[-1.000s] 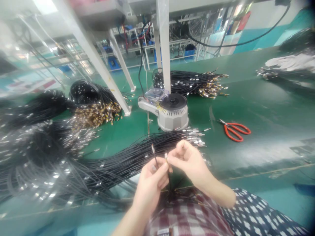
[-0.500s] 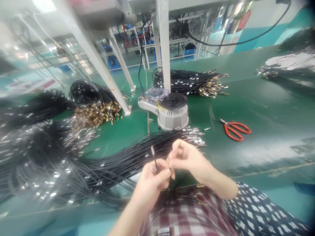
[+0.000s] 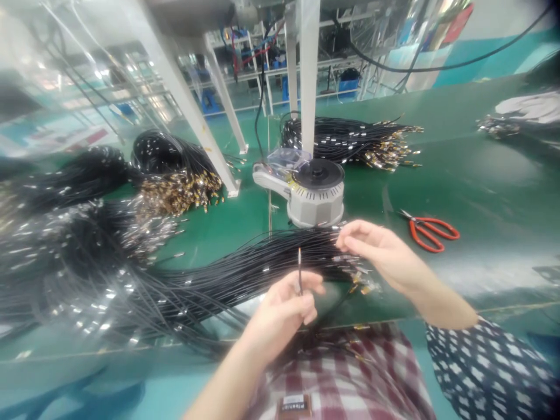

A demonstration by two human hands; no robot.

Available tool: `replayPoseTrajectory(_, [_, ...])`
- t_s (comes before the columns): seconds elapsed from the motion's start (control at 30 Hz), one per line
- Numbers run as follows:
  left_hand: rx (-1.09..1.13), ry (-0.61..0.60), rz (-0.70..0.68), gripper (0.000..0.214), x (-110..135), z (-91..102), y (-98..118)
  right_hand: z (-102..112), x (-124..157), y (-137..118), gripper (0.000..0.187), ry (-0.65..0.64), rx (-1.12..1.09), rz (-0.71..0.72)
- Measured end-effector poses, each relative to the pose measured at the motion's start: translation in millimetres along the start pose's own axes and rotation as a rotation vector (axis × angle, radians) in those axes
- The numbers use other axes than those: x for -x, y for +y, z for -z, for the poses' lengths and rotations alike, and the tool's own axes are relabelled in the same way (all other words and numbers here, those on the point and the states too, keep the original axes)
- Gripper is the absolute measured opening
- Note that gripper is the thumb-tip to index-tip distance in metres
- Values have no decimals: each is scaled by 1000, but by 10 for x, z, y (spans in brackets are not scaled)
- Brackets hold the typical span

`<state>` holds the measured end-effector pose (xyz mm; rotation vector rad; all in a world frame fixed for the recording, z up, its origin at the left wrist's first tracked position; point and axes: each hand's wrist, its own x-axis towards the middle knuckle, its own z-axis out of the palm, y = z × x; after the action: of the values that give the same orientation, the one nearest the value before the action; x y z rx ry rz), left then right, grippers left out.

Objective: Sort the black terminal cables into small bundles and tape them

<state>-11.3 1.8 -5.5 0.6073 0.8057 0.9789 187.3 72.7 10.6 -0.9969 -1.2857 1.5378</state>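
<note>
Left grip is closed with thumb and fingers together on a thin black cable, whose end stands up nearly vertical above the knuckles. To the right of it and a little farther off, well apart from it, the right grip has its thumb and fingertips drawn close over the near tips of a long cable bundle; whether they pinch one of these cables I cannot tell. That bundle lies on the green table just beyond the left grip, running off to its left, with its silvery ends beneath and beside the right grip. Straight beyond both grips stands a grey round machine with a black disc on top, and behind it lies another black bundle with gold-coloured ends. Red-handled pliers lie to the right of the right grip, handles spread. Far to the left of the left grip rests a coiled bundle, its gold tips facing the grips. Below the grips is a checked garment, with loose cable ends across it.
</note>
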Motion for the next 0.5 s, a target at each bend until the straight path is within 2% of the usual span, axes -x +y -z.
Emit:
replayPoseTrajectory(0.03, [1,9,3,24,-8,-2,1,-11,32,-74,14,63,126,38])
replayPoseTrajectory(0.1, [11,11,12,19,-26,-2,-7,-106,132,-183,9,90,409,115])
replayPoseTrajectory(0.17, [23,-1,15,14,-35,0,-20,-258,239,-207,5,33,643,217])
replayPoseTrajectory(0.27, [6,5,17,11,-22,0,-36,-451,322,-99,13,-29,801,311])
replayPoseTrajectory(0.37, [-79,60,-17,13,11,9,-36,-504,303,24,8,-81,724,331])
replayPoseTrajectory(0.43, [-217,129,-101,14,34,16,-28,-477,273,40,10,-80,585,282])
replayPoseTrajectory(0.5, [-402,217,-190,12,54,12,-17,-434,247,11,8,-23,435,192])
